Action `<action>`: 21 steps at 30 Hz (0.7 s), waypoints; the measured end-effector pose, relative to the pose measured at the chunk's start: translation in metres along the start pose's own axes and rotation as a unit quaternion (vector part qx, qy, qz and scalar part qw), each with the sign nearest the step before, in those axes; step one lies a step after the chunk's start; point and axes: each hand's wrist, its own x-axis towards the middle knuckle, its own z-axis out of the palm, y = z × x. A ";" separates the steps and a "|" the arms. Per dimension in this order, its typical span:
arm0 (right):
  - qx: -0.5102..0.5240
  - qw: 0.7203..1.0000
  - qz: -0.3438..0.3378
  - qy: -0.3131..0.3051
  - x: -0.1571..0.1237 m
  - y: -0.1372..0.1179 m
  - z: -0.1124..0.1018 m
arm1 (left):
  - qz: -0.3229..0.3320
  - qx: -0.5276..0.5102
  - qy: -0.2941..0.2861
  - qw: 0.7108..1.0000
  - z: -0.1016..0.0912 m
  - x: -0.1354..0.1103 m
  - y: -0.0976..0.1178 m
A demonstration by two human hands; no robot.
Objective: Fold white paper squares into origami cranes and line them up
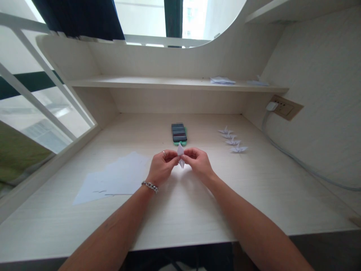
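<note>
Both my hands meet above the middle of the pale wooden desk [183, 210], pinching one small folded white paper piece [180, 151] between them. My left hand [161, 166], with a ring and a chain bracelet, grips its left side with closed fingers. My right hand [199, 162] grips its right side, fingers also closed. The paper stands upright, a pointed tip above the fingers and another below.
Flat white paper sheets [113, 178] lie left of my hands. A phone in a green case [179, 134] lies just beyond them. Several folded paper cranes [233, 141] sit in a row at the right. A cable [296, 160] runs from a wall socket [285, 107]. More paper [222, 80] rests on the shelf.
</note>
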 end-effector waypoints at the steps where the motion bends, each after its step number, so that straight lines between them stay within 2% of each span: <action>1: 0.015 1.000 0.019 -0.009 0.000 -0.001 -0.001 | -0.003 -0.002 -0.007 1.000 0.000 0.000 0.001; 4: 0.048 0.996 0.067 -0.036 0.001 -0.004 -0.004 | -0.015 -0.010 -0.029 0.999 -0.002 0.000 0.005; 8: 0.094 0.990 0.092 -0.057 0.001 -0.008 -0.007 | -0.028 -0.017 -0.055 0.998 -0.003 0.000 0.010; 14: 0.111 0.985 0.109 -0.069 0.000 -0.013 -0.009 | -0.035 -0.034 -0.033 0.998 -0.002 -0.002 0.015; 21: 0.086 0.985 0.137 -0.065 -0.003 -0.022 -0.008 | -0.027 0.020 -0.028 0.999 -0.003 -0.002 0.018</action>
